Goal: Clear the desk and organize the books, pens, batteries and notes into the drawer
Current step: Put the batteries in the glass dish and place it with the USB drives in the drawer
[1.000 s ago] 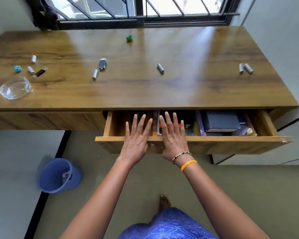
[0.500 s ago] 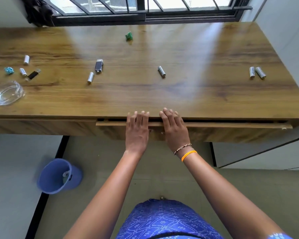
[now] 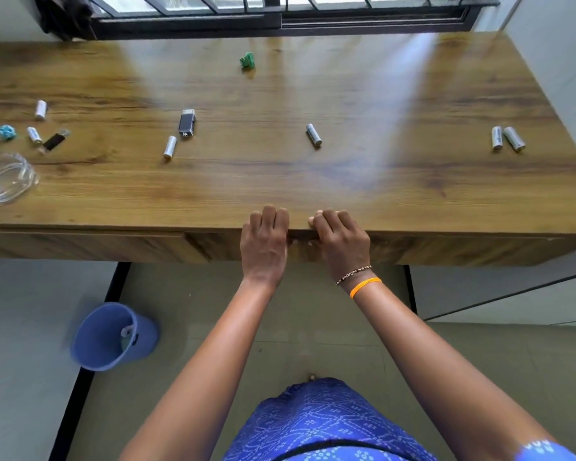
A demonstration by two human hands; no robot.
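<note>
The wooden desk's drawer front (image 3: 446,249) sits flush under the desk top (image 3: 313,188), so its contents are hidden. My left hand (image 3: 263,244) and my right hand (image 3: 341,241) press side by side against the drawer front, fingers curled at the desk edge and holding nothing. Several white batteries lie on the desk: one in the middle (image 3: 313,135), one further left (image 3: 169,147), a pair at the right (image 3: 496,137) and two at the far left (image 3: 40,110). A crumpled blue note (image 3: 5,132) lies far left, a crumpled green note (image 3: 247,60) near the window.
A black lighter-like item (image 3: 187,123) and a small black stick (image 3: 55,140) lie on the desk. A clear glass dish (image 3: 5,178) stands at the left front edge. A blue bin (image 3: 113,336) stands on the floor, left of my legs. A barred window runs behind the desk.
The drawer, open one second ago with books visible inside, has slid fully shut under both hands. My fingers have gone from spread flat to curled at the desk edge.
</note>
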